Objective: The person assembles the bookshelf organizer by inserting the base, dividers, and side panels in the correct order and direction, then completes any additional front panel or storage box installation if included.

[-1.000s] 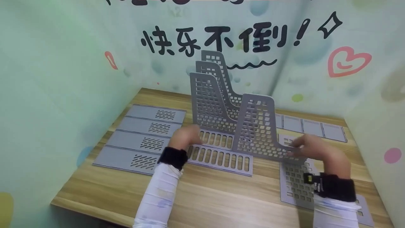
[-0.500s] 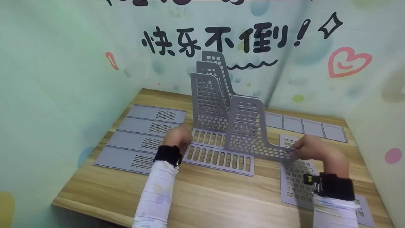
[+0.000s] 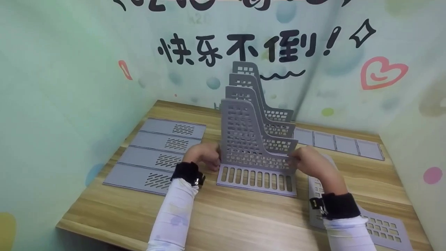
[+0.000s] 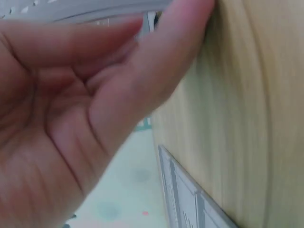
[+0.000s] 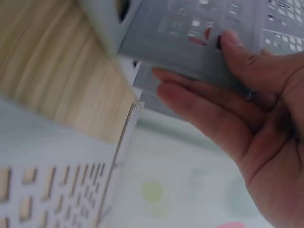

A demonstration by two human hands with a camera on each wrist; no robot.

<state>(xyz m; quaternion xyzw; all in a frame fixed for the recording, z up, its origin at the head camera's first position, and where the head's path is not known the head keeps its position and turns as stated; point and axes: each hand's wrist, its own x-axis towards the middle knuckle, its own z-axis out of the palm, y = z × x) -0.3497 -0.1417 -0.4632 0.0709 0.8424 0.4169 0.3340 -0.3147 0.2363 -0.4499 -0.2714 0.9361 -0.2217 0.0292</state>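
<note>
Apparently to steady it upright along the slotted strip (image 3: pixel 255 179), the right hand (image 3: pixel 311 163) pinches the front perforated panel (image 3: pixel 253 146); whether the left hand (image 3: pixel 205 154) grips, I cannot tell

The upright panels (image 3: pixel 242 130), slotted base (image 3: pixel 255 179) and side plates (image 3: pixel 127 169) look like matt plastic, smooth between their holes, though blur in the wrist views may hide finer grain. The table (image 3: pixel 244 219) has a smooth wood-grain top with a soft sheen; the backdrop (image 3: pixel 195 80) looks like printed cloth, the sleeves (image 3: pixel 174 216) wrinkled cloth, the wristbands (image 3: pixel 186 173) matt fabric.
</note>
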